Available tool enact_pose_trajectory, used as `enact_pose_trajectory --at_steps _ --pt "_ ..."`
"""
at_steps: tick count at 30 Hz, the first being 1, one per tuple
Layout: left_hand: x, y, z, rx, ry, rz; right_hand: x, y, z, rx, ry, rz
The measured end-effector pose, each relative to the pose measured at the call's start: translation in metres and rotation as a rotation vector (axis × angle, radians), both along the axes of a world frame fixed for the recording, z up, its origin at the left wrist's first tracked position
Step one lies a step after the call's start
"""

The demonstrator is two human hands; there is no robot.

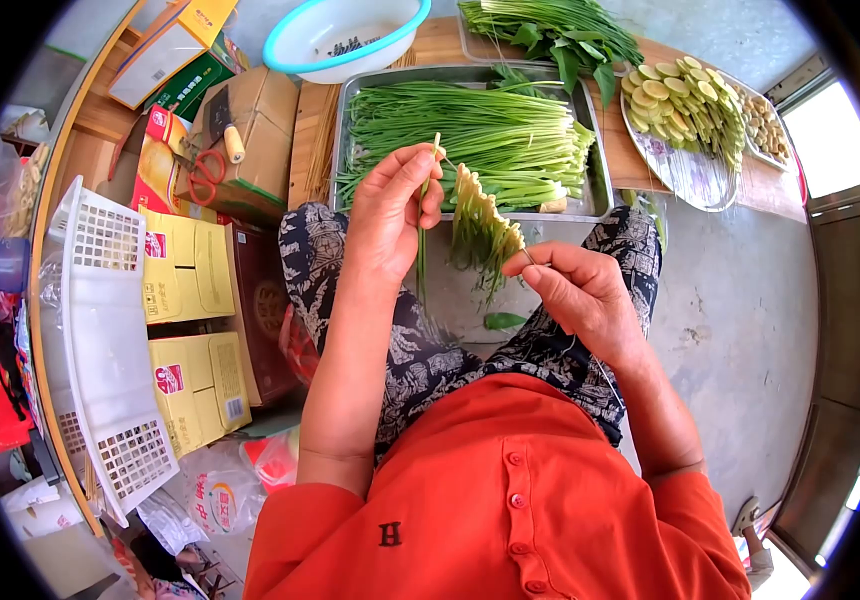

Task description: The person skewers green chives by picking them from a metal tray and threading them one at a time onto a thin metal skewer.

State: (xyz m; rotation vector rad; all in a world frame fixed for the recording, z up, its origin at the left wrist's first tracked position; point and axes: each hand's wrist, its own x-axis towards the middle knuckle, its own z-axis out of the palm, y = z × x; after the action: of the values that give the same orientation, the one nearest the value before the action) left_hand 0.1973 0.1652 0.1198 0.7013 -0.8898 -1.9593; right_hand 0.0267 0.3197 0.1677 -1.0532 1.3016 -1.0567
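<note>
My left hand (pixel 397 205) pinches a green chive stalk (pixel 422 240), its pale end pointing up between thumb and fingers. My right hand (pixel 582 298) is closed on a thin skewer or needle (pixel 528 256) at the right end of a row of threaded chives (pixel 487 225). Their pale ends are packed side by side and the green leaves hang down. The row spans the gap between both hands, above my lap. Just beyond the hands, a metal tray (pixel 602 165) holds a pile of long green chives (pixel 450 130). A thin thread hangs below my right hand.
A white basin with blue rim (pixel 350 68) stands behind the tray. More greens (pixel 550 35) and sliced pieces on skewers (pixel 685 100) lie at the back right. Red scissors (pixel 207 177), a wooden-handled knife (pixel 234 145), boxes (pixel 187 268) and a white crate (pixel 110 330) are left.
</note>
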Motion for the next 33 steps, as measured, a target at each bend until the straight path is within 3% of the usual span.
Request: enact_pose_trajectory --at_steps 33 --pt "0.018 -0.01 0.011 -0.173 -0.107 -0.107 -0.005 0.005 0.006 0.059 -0.062 0.023"
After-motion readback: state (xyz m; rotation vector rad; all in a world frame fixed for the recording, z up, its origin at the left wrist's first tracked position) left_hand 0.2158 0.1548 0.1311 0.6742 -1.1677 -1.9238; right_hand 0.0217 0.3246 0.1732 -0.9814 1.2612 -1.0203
